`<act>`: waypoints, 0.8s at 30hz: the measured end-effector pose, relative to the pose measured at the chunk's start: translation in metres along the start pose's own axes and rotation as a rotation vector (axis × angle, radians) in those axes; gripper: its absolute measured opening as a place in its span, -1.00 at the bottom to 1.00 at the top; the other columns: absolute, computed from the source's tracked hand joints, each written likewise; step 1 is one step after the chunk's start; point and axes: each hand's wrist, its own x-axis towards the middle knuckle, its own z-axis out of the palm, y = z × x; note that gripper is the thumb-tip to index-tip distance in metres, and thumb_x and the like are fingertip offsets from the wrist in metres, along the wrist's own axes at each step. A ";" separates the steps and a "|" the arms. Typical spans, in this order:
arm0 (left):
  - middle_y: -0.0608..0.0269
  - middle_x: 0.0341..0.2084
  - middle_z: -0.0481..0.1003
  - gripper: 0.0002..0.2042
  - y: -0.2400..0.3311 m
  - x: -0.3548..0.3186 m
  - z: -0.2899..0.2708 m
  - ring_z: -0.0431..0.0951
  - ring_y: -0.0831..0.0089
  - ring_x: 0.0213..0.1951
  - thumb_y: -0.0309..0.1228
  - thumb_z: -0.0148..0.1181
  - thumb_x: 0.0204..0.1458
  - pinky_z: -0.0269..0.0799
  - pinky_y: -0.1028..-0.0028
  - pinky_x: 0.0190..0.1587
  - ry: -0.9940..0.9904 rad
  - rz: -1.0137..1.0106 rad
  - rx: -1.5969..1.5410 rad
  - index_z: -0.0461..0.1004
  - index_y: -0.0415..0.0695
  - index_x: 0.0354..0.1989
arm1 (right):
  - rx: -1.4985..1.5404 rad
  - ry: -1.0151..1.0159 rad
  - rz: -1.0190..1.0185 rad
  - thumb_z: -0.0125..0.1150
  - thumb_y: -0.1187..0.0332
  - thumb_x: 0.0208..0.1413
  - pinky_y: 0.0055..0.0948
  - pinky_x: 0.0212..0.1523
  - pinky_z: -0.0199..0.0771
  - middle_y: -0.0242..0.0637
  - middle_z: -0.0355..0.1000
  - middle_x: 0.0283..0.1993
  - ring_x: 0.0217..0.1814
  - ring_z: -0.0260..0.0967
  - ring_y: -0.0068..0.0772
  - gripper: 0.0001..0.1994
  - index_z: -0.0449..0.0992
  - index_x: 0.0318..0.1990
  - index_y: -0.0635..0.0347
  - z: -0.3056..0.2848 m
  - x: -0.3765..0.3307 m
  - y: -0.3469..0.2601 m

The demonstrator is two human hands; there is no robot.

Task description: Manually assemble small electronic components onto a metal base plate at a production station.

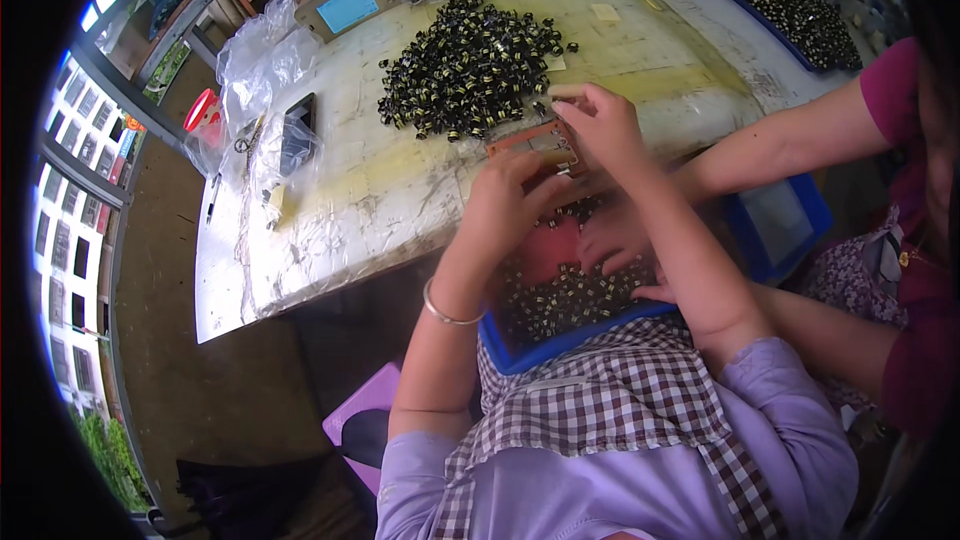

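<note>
My left hand [505, 190] has its fingers curled over the near side of a small reddish-brown frame [528, 138] at the table's edge. Pale metal shows along the frame's right side. My right hand [605, 125] is just beyond it, thumb and forefinger drawn together; whatever is between them is too small to make out. Close to those fingertips lies a small black-and-yellow coil part [540, 108]. Below my hands, a blue tray [530, 355] rests on my lap, holding many such parts and a red piece [548, 250].
A co-worker's hand [612, 235], blurred, reaches into the tray from the right. A large heap of coil parts [470, 65] covers the table's middle. Plastic bags [265, 60], a phone [298, 130] and a red cup [203, 112] are left. More filled trays [800, 25] stand far right.
</note>
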 end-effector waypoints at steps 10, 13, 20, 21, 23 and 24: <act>0.13 -0.39 0.48 -0.91 -0.040 0.006 0.008 0.48 0.11 -0.27 -0.35 0.22 0.03 0.40 0.20 -0.23 0.284 -0.332 0.445 0.50 -0.07 -0.36 | 0.092 -0.395 -0.086 0.35 0.36 0.00 -0.43 0.21 0.12 -0.44 0.52 -0.53 -0.49 0.38 -0.55 -0.87 0.66 -0.26 -0.02 -0.009 -0.012 -0.024; 0.13 -0.38 0.47 -0.93 -0.041 0.003 0.009 0.48 0.10 -0.26 -0.40 0.23 0.00 0.40 0.20 -0.21 0.353 -0.318 0.411 0.48 -0.09 -0.39 | -0.109 -0.479 -0.115 0.36 0.36 -0.02 -0.44 0.12 0.18 -0.44 0.53 -0.50 -0.42 0.37 -0.53 -0.87 0.66 -0.27 0.00 -0.013 -0.007 -0.034; 0.12 -0.40 0.47 -0.96 -0.038 -0.002 0.004 0.47 0.09 -0.27 -0.48 0.19 -0.02 0.38 0.19 -0.20 0.355 -0.370 0.305 0.47 -0.11 -0.39 | -0.161 -0.586 -0.202 0.34 0.38 0.01 -0.21 0.28 0.05 -0.47 0.58 -0.23 -0.15 0.47 -0.50 -0.91 0.65 -0.29 0.02 -0.010 -0.005 -0.029; 0.13 -0.40 0.47 -0.96 -0.036 -0.002 0.003 0.46 0.09 -0.27 -0.48 0.19 -0.02 0.38 0.19 -0.20 0.356 -0.373 0.295 0.47 -0.11 -0.40 | -0.186 -0.592 -0.203 0.34 0.38 0.01 -0.21 0.28 0.05 -0.47 0.58 -0.23 -0.15 0.47 -0.50 -0.91 0.65 -0.29 0.02 -0.011 -0.004 -0.029; 0.12 -0.40 0.46 -0.95 -0.038 -0.003 0.007 0.46 0.09 -0.26 -0.49 0.19 -0.02 0.37 0.20 -0.20 0.351 -0.387 0.260 0.46 -0.12 -0.39 | -0.159 -0.606 -0.217 0.33 0.41 0.02 -0.24 0.28 0.04 -0.46 0.57 -0.23 -0.14 0.47 -0.52 -0.91 0.65 -0.29 0.04 -0.014 -0.003 -0.027; 0.12 -0.40 0.46 -0.95 -0.037 -0.002 0.006 0.46 0.09 -0.26 -0.49 0.19 -0.02 0.37 0.20 -0.20 0.362 -0.395 0.247 0.46 -0.12 -0.39 | -0.173 -0.617 -0.219 0.33 0.41 0.02 -0.24 0.28 0.04 -0.46 0.57 -0.23 -0.14 0.47 -0.52 -0.91 0.65 -0.29 0.04 -0.014 -0.003 -0.029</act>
